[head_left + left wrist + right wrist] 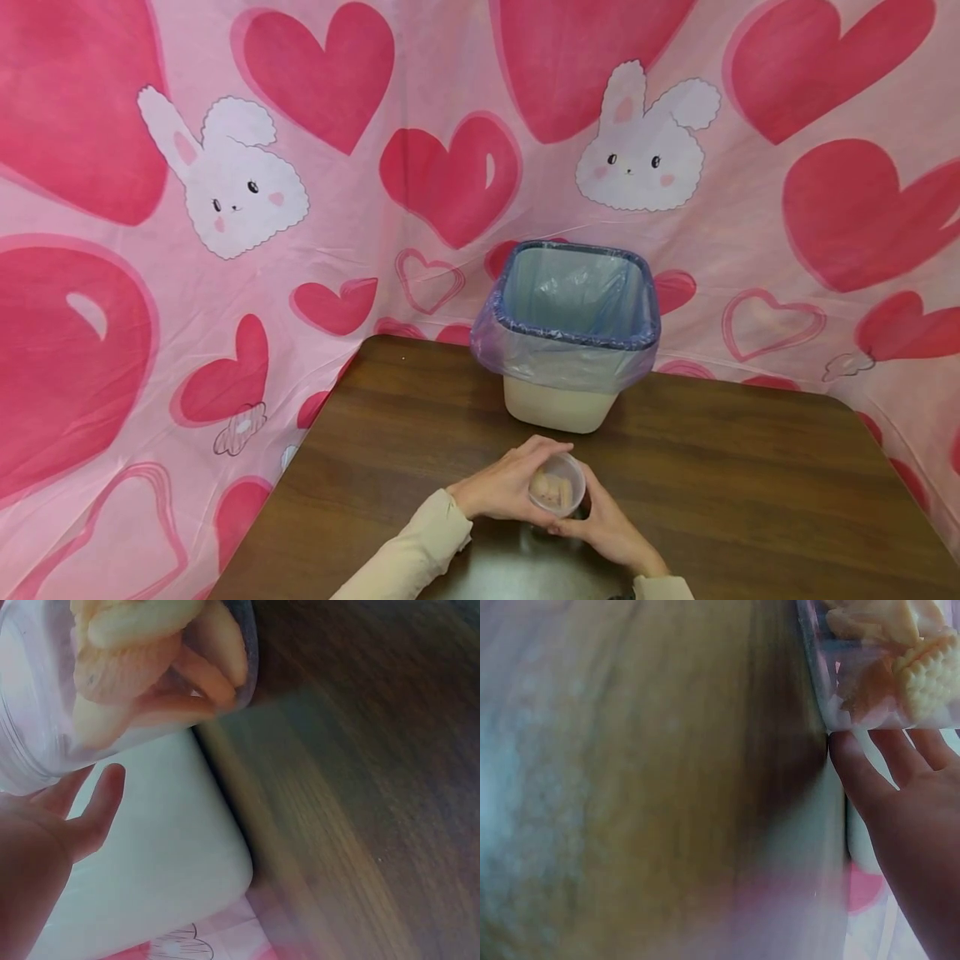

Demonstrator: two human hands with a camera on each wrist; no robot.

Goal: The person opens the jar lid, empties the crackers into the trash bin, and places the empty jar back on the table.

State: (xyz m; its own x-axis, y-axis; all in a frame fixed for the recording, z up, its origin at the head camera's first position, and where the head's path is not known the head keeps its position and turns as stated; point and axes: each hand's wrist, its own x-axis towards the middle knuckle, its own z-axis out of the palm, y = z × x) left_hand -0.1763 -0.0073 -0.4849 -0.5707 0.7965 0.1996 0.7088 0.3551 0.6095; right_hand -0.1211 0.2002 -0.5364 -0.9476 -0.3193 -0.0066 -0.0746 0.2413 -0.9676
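As two hands (pixel 504 485) (pixel 611 525) hold one jar (pixel 562 464), one bin (pixel 558 407)

A brown wood-grain table (pixel 405 417) with rounded far corners is backed by a pale pink cloth (pixel 337 200), hung behind it and along its left side. The creased cloth is printed with red hearts (pixel 450 179), white rabbit faces (pixel 641 171) and small sketched flowers (pixel 240 429). Pale light is reflected on the tabletop's near part.
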